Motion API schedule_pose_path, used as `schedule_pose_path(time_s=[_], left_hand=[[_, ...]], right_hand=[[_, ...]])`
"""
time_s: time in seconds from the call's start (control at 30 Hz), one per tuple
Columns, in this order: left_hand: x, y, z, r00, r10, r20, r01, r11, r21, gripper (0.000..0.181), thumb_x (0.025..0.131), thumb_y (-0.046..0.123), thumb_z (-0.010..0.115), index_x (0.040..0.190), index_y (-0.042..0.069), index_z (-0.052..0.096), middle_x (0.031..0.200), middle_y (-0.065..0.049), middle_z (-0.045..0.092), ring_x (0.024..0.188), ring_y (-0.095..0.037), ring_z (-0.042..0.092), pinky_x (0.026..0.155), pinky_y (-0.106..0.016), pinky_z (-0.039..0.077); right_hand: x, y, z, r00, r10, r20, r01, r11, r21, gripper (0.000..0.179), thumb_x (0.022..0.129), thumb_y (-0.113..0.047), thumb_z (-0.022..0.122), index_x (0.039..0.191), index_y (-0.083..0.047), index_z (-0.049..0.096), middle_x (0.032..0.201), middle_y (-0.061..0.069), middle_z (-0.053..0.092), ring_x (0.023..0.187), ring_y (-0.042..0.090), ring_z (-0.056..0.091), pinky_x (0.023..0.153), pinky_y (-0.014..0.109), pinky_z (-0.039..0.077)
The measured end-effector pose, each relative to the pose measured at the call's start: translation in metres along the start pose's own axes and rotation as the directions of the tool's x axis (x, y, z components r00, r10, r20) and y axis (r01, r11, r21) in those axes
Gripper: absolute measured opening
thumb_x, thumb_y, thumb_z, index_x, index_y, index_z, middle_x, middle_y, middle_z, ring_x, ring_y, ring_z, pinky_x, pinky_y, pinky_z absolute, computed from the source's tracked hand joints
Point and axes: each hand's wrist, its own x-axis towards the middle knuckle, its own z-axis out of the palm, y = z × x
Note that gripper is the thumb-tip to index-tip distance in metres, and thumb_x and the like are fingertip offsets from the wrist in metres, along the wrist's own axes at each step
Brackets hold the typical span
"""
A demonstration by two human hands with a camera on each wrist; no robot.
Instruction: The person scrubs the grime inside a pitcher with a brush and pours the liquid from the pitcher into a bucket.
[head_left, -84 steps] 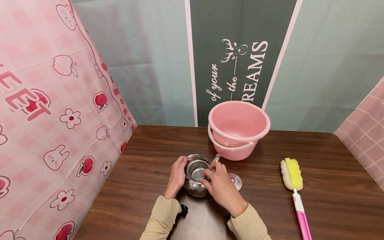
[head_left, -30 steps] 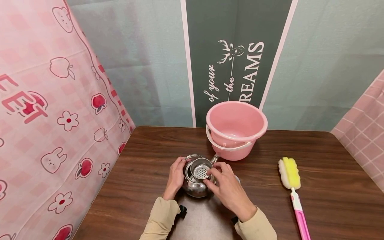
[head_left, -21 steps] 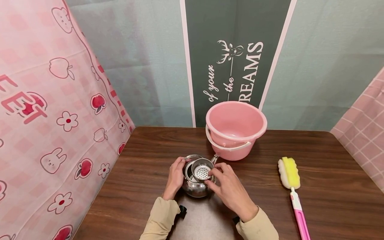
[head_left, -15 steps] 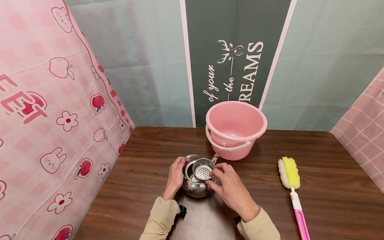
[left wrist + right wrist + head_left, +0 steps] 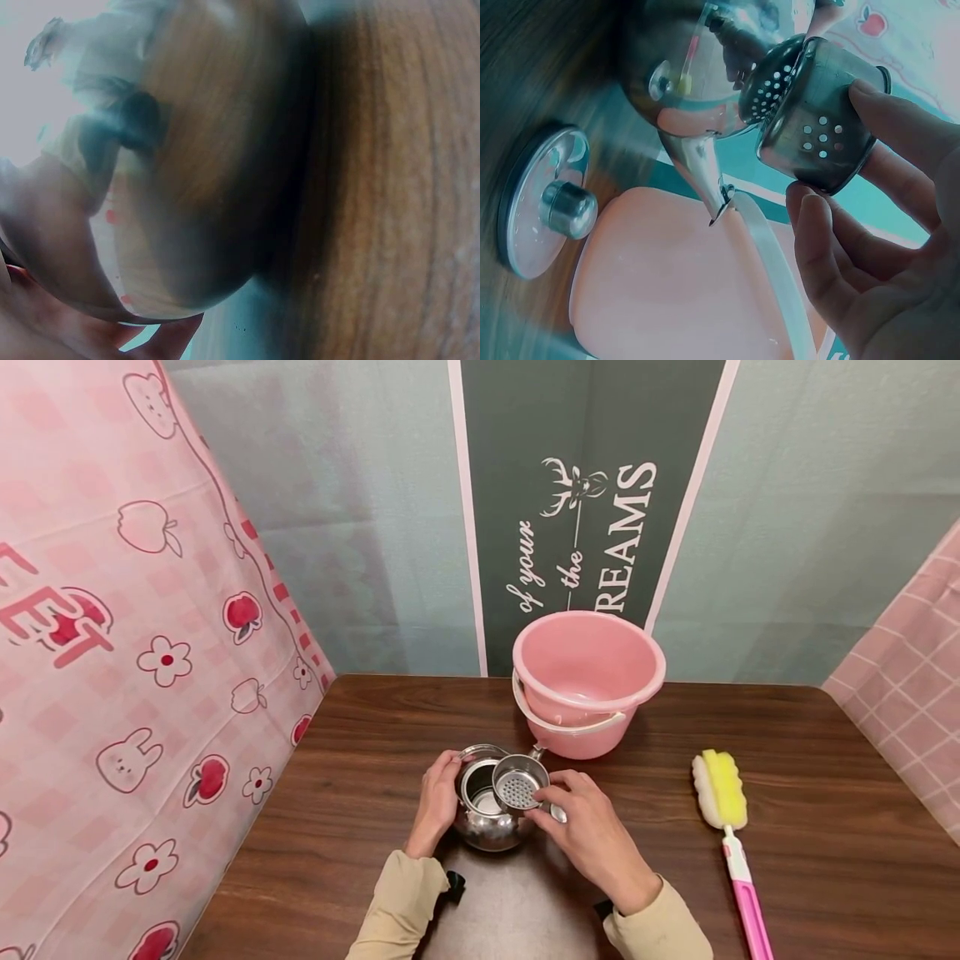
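Note:
A shiny steel teapot stands uncovered on the table, its round mouth showing. My left hand holds its left side, fingers curved round the body, as the left wrist view shows up close. With thumb and fingers my right hand pinches a steel tea strainer, tilted over the right part of the teapot's mouth. Rows of holes pierce the strainer's base and wall in the right wrist view. The teapot lid lies on the table, knob up, mostly hidden behind the right hand in the head view.
Behind the teapot stands a pink bucket with a white handle, close to the teapot's spout. A sponge brush with a yellow and white head and pink handle lies on the wooden table at the right.
The strainer sat inside the teapot's mouth in the earliest frame. My right hand has raised it out and shifted it rightward. The left hand has kept its place on the teapot.

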Motion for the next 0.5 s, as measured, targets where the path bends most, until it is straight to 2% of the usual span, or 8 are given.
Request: schedule_pose_path(time_s=[0.5], left_hand=[[0.0,0.0,0.001,1.0,-0.012,-0.003,0.012,1.0,-0.008,0.031,0.098,0.016,0.04,0.1,0.008,0.07,0.107,-0.008,0.072,0.11,-0.024,0.063,0.097,-0.034,0.044]], right_hand=[[-0.007,0.013,-0.007,0.998,-0.011,-0.055,0.012,1.0,0.005,0.019,0.067,-0.018,0.086,0.082,-0.011,0.076,0.091,0.008,0.068,0.085,0.022,0.061,0.071,0.035,0.052]])
